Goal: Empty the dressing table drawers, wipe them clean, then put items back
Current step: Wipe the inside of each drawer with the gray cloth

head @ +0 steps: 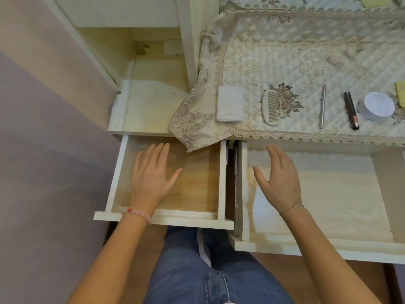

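Two cream drawers stand pulled out of the dressing table, and both hold nothing. My left hand [152, 174] hovers flat, fingers spread, inside the small left drawer [164, 217] with a bare wooden bottom. Over the wider right drawer [324, 249] my right hand [279, 178] is spread wide, holding nothing. On the quilted lace cloth [274, 58] above lie a white flat case [229, 104], a cream comb [271, 107], a silver pen-like stick [322, 106], a black tube [351, 110] and a round white jar [375, 106].
A lace corner [192, 128] of the cloth hangs over the back of the left drawer. An open shelf niche [149, 84] sits left of the tabletop, beside a lilac wall [43, 128]. My jeans-clad legs [208, 270] are below the drawers. A yellow item [400, 93] lies at the right edge.
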Demonstrator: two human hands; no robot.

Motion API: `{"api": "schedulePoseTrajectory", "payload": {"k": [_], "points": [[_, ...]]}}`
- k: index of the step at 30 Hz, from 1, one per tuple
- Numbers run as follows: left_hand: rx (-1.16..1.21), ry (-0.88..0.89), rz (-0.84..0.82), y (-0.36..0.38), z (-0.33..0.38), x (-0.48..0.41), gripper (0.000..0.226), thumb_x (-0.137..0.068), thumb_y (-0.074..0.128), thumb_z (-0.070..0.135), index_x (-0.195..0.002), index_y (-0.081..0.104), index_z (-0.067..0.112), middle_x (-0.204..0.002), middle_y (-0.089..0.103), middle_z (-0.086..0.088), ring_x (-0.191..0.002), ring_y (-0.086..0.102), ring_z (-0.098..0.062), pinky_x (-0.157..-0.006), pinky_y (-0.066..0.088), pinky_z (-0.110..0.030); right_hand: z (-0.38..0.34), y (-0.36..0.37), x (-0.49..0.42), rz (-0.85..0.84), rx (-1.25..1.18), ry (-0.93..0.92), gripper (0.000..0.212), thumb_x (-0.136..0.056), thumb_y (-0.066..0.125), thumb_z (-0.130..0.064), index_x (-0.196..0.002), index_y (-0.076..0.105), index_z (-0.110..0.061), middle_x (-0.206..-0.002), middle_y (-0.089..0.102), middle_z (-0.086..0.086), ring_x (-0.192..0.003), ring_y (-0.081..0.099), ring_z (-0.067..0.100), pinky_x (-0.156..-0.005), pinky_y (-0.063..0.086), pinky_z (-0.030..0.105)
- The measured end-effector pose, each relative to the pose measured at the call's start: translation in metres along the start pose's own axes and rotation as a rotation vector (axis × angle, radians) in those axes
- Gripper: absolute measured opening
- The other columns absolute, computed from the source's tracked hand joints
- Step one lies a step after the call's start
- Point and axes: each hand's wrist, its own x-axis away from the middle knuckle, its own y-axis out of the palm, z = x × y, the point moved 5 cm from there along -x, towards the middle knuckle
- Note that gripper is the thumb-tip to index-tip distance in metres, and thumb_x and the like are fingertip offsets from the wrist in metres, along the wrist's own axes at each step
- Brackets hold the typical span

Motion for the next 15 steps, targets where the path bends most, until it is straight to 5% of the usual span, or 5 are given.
{"api": "schedulePoseTrajectory", "payload": {"k": [15], "points": [[-0.057,-0.392,0.197,-0.062,-0.075,0.123,0.07,-0.089,0.034,0.057,-0.139,0.041,0.009,-0.14,0.048,-0.011,-0.133,0.039,-0.027,-0.111,0.025,-0.046,-0.118,-0.002,0.007,-0.071,-0.045,-0.403,0.071,-0.087,0.033,-0.055,-0.14,0.037,-0.009,-0.142,0.043,0.01,-0.133,0.037,0.026,-0.111,0.032,0.044]]}}
